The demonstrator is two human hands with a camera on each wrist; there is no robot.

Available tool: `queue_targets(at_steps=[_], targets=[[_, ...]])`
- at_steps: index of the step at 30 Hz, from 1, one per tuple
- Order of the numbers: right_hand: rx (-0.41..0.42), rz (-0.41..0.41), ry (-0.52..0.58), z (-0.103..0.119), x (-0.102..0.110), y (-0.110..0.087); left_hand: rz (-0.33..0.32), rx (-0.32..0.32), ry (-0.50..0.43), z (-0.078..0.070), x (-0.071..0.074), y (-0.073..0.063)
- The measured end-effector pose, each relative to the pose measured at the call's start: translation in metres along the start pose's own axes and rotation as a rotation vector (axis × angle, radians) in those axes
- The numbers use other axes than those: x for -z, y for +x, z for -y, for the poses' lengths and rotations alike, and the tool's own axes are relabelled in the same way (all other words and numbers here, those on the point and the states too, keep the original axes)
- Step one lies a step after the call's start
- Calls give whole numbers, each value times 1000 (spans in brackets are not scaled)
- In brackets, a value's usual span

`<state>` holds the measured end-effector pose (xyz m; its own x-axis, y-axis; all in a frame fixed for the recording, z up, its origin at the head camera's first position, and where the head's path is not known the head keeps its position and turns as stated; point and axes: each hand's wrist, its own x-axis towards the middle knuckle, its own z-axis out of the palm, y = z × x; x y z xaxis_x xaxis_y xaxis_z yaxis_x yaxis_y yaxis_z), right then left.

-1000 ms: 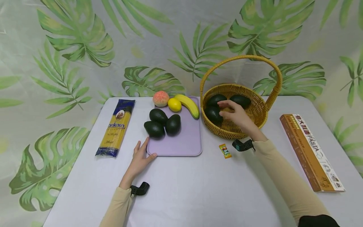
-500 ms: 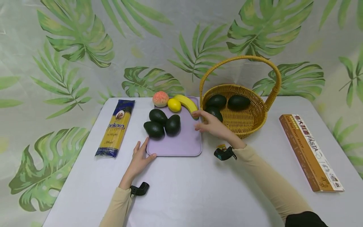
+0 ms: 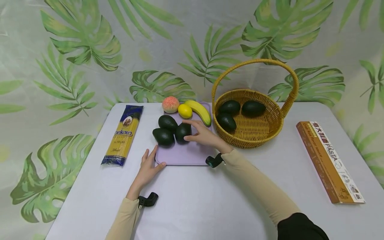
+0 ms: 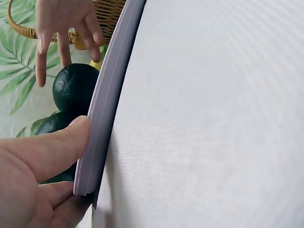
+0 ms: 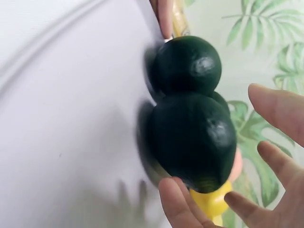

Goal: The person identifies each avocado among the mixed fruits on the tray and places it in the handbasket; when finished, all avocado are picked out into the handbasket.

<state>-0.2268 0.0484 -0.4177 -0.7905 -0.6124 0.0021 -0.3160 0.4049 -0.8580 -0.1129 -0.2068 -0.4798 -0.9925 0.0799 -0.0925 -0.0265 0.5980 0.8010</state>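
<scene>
Three dark green avocados lie close together at the left of a lilac tray (image 3: 183, 159): a right one (image 3: 181, 132), a back one (image 3: 167, 123) and a left one (image 3: 163, 137). My right hand (image 3: 205, 135) reaches over the tray with thumb and fingers spread around the right avocado. In the right wrist view, gaps show between most fingers and that avocado (image 5: 192, 140). My left hand (image 3: 148, 168) holds the tray's front left corner. In the left wrist view, the left thumb (image 4: 66, 145) lies at the rim and the other fingers bend round the corner.
A peach (image 3: 170, 104), lemon (image 3: 185, 111) and banana (image 3: 199, 112) lie at the tray's back. Right of the tray stands a tall-handled wicker basket (image 3: 255, 141) with three avocados (image 3: 253, 108). A spaghetti packet (image 3: 123, 135) lies left, a pasta box (image 3: 330, 161) right.
My right hand has moved left from the basket to the tray's right avocado. The right sleeve now covers the small yellow packet. The left hand has stayed at the tray corner.
</scene>
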Motion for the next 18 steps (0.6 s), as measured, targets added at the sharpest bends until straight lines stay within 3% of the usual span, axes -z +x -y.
queue_targets(at_steps=[6,12,18], targets=[[-70,-34,-79,0,-10,16,-3,-7,4,-1,1,-1],[-161,-86,-92,1,-20,26,0,0,5,-2,1,-1],[-138,-124,-86,-5,-16,23,0,1,5,-1,0,0]])
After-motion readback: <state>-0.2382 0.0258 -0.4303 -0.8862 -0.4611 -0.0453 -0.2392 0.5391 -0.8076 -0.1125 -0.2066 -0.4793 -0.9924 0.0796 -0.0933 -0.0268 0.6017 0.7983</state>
